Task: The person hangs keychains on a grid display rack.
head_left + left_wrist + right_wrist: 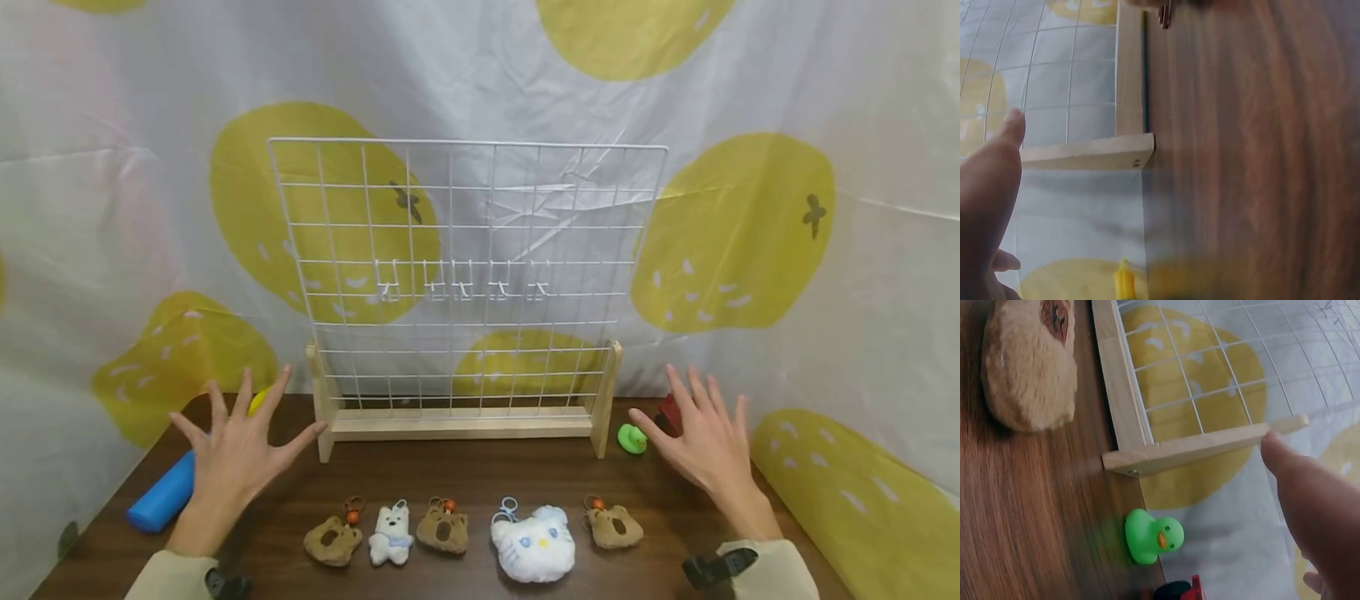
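Observation:
My left hand (234,454) hovers over the table's left side with its fingers spread, holding nothing. On the right, my right hand (705,442) is spread the same way, its thumb near a green toy duck (632,439). Between them stands a white wire grid rack (472,242) on a wooden base (461,425), with several white hooks (498,289) across its middle. In front lies a row of plush keychains: a brown one (332,542), a white dog (391,536), another brown one (442,529), a larger white cat head (534,546) and a third brown one (615,527).
A blue cylinder (161,493) lies under my left wrist, and a yellow object (258,402) is behind the left hand. Partly hidden behind my right hand is a red object (669,412). A lemon-patterned cloth (480,83) encloses the dark wooden table (450,475) behind and at both sides.

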### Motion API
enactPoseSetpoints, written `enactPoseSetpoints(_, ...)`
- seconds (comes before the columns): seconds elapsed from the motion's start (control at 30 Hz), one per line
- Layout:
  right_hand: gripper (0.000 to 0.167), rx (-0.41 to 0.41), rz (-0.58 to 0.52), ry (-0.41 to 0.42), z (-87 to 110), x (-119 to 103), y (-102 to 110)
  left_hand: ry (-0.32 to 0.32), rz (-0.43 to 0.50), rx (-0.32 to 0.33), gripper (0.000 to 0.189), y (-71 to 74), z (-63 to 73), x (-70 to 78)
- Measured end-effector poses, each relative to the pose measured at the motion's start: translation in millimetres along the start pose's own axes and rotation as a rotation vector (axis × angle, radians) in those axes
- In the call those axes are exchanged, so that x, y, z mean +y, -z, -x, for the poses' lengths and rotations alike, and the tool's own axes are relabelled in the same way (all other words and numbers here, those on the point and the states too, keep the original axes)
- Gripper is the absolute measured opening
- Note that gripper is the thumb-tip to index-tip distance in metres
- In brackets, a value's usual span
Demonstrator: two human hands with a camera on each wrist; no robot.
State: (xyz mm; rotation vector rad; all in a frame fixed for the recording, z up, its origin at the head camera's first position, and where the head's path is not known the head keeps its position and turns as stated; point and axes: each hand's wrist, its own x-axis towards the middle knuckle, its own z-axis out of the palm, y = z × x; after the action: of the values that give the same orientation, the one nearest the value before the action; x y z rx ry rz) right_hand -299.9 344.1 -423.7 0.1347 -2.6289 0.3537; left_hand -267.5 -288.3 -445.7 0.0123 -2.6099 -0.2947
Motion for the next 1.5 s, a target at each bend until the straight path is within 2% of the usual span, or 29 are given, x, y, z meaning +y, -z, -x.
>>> enactPoseSetpoints(0.1,0.093,0.036,-0.1,0.018,-1.4,-8.0,-2.1,-0.012,0.008,0.024,0.104,-2.3,1.1,4.0)
enactPoseSetpoints(0.2,0.08,0.055,-0.246,0.043,-4.6,-18.5,-6.3,-0.035,0.032,0.067,0.101,-5.1,3.2,10.8)
enactPoseSetpoints(0.37,0.07,-0.021,-0.474,0.055,-11.5,-35.9,-16.6,-0.076,0.113,0.14,0.092,-10.3,8.8,25.8)
enactPoseSetpoints(0.53,0.066,-0.051,-0.601,0.056,-17.8,-47.9,-25.7,-0.083,0.199,0.176,0.077,-14.9,14.0,40.1)
enactPoseSetpoints(0.67,0.06,-0.033,-0.633,0.049,-22.6,-50.9,-33.7,-0.082,0.26,0.174,0.063,-16.7,18.4,49.5)
enactPoseSetpoints(0.77,0.055,-0.036,-0.594,0.035,-23.9,-49.3,-40.8,-0.103,0.298,0.179,0.05,-18.1,21.9,54.5)
enactPoseSetpoints(0.93,0.05,-0.059,-0.541,0.01,-24.9,-45.4,-50.7,-0.216,0.36,0.19,0.031,-22.0,28.0,56.5)
enactPoseSetpoints(1.0,0.051,-0.064,-0.541,-0.001,-25.5,-44.4,-52.7,-0.255,0.391,0.15,0.028,-23.0,29.7,55.7)
enactPoseSetpoints(1.07,0.053,-0.065,-0.54,-0.006,-26.1,-43.2,-54.4,-0.27,0.431,0.067,0.025,-22.9,30.3,54.1)
enactPoseSetpoints(1.13,0.053,-0.056,-0.53,-0.009,-26.2,-42.7,-55.7,-0.273,0.465,-0.065,0.02,-21.8,30.0,51.3)
enactPoseSetpoints(1.23,0.047,-0.028,-0.498,-0.002,-25.7,-42.6,-57.3,-0.282,0.513,-0.3,0.014,-20.2,29.9,45.6)
enactPoseSetpoints(1.33,0.042,-0.015,-0.479,0.002,-24.9,-43.3,-57.8,-0.311,0.546,-0.493,0.018,-18.4,30.4,39.9)
enactPoseSetpoints(1.4,0.04,-0.018,-0.473,0.004,-24.6,-42.8,-57.2,-0.33,0.566,-0.565,0.022,-17.5,30.6,37.7)
enactPoseSetpoints(1.5,0.039,-0.032,-0.48,-0.004,-24.0,-39.2,-55.7,-0.353,0.585,-0.616,0.027,-16.0,29.6,37.0)
